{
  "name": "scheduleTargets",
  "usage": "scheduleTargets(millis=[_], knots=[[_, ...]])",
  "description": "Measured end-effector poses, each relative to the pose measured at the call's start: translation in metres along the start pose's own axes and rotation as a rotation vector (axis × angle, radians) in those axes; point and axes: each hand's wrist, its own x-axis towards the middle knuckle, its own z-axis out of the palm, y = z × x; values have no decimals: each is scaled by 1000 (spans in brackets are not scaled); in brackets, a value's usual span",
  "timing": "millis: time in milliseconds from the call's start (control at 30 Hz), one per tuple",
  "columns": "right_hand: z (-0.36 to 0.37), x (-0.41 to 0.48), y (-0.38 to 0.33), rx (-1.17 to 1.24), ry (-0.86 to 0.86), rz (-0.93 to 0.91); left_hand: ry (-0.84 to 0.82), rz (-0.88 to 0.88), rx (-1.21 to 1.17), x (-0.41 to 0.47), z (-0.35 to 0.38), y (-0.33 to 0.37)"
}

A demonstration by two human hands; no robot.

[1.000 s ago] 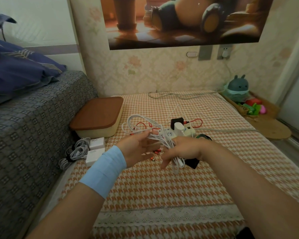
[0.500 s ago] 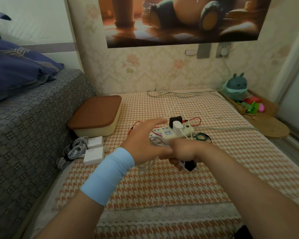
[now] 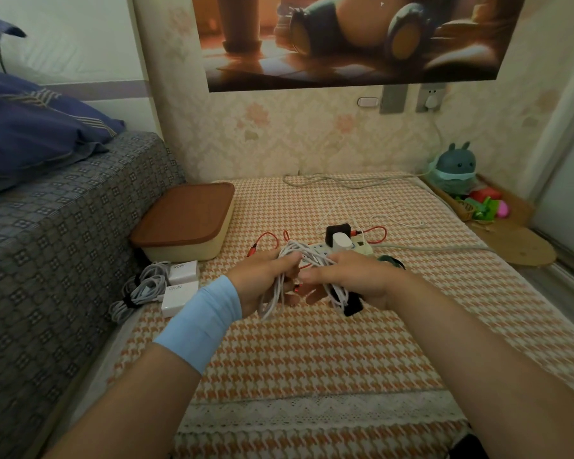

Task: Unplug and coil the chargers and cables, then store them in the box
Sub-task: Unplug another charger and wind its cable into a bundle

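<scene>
coils of white cable (image 3: 307,258) sit in the middle of the frame, bunched between both hands above an orange houndstooth cloth (image 3: 312,352). the left hand (image 3: 262,279), with a pale blue wristband (image 3: 201,323) on its wrist, has its fingers clenched round one side of the loops, and several strands hang down below its palm. the right hand (image 3: 358,279) has its fingers curled round the other side of the same bundle and also grasps a black charger (image 3: 353,306), which pokes out under the palm.

just behind the hands a white power strip (image 3: 363,250) lies on the cloth with a white plug (image 3: 341,241) and a black adapter (image 3: 337,230) pushed into it. a thin red cable (image 3: 376,231) loops beside the strip.

left of centre stands the cream box (image 3: 179,255), its brown lid (image 3: 184,213) closed. in front of it, towards the lower left, lie a white charger marked 90w (image 3: 183,272) and a white charger marked gan (image 3: 179,293), close together. grey coiled cables (image 3: 143,286) lie against them, bound with a dark tie.

a grey patterned cover (image 3: 63,243) fills the left of the frame. at the right edge a blue-green plush toy (image 3: 454,162) sits by the wall.
</scene>
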Motion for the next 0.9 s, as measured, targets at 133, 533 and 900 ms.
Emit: scheduleTargets(millis=[133, 533, 900], knots=[[6, -5, -1, 11, -91, -2, 104, 76, -157, 4, 3, -6], [36, 3, -5, -342, 57, -46, 166, 203, -161, 4, 18, -13], [7, 8, -1, 401, -161, -74, 186, 178, -176, 8, -8, -3]])
